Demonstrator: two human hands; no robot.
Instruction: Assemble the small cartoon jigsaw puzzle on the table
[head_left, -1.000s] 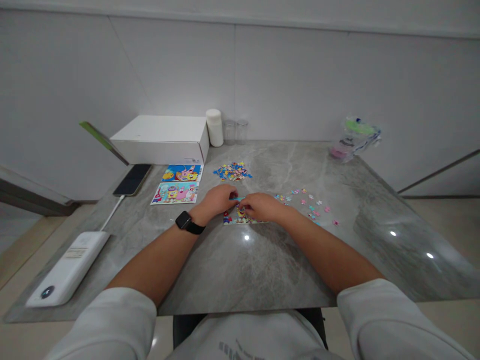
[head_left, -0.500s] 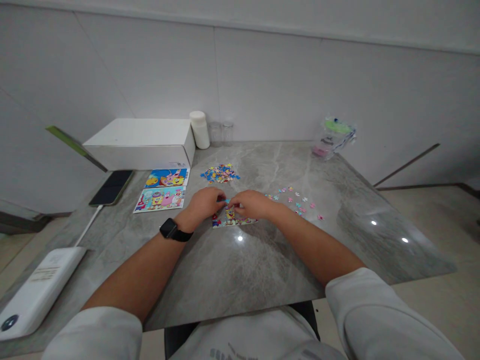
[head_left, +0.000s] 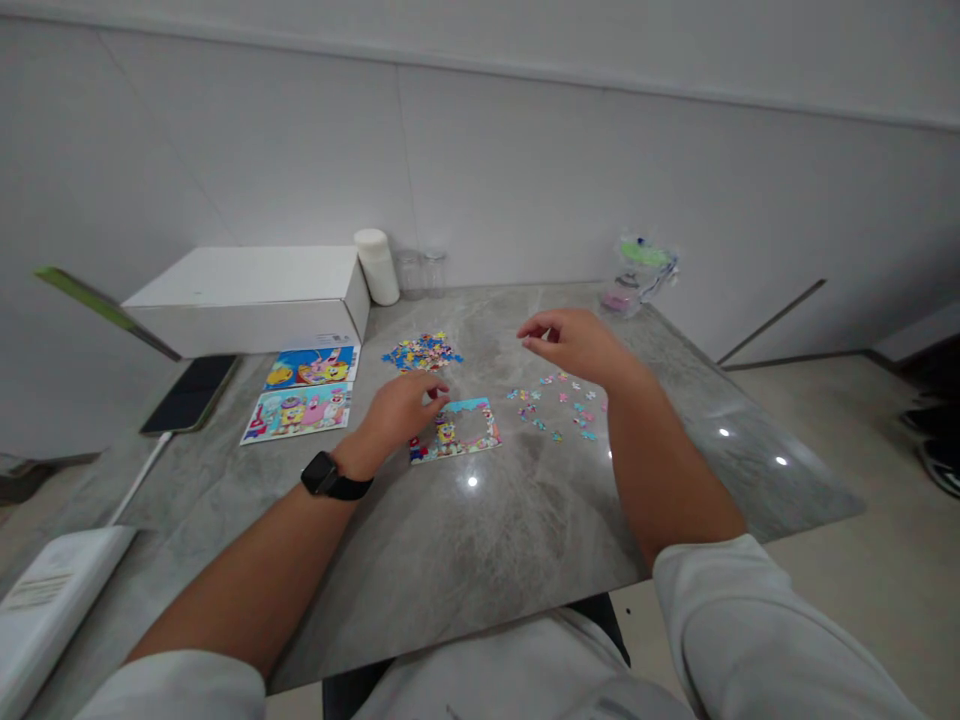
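Note:
A partly assembled jigsaw puzzle (head_left: 491, 432) lies on the table, with a cartoon picture and a gap in its middle. My left hand (head_left: 405, 412) rests at its left side, thumb and fingers apart, covering the upper left corner. Raised above the table to the right of the puzzle, my right hand (head_left: 581, 345) points left with its thumb and fingers parted; I see nothing between them. Below it, loose puzzle pieces (head_left: 564, 398) are scattered on the tabletop. Behind my left hand is a heap of mostly blue and yellow pieces (head_left: 424, 351).
Two cartoon picture cards (head_left: 296, 412) lie at left, before a white box (head_left: 247, 290). A white bottle (head_left: 377, 268) and two clear glasses (head_left: 433, 274) stand by the wall. A phone (head_left: 191, 393) is cabled to a white device (head_left: 56, 600). A plastic bag (head_left: 637, 278) sits back right.
My right hand has lifted off the puzzle and moved right and away from me, uncovering the puzzle's right part. My left hand stays by the left side. The view has shifted slightly.

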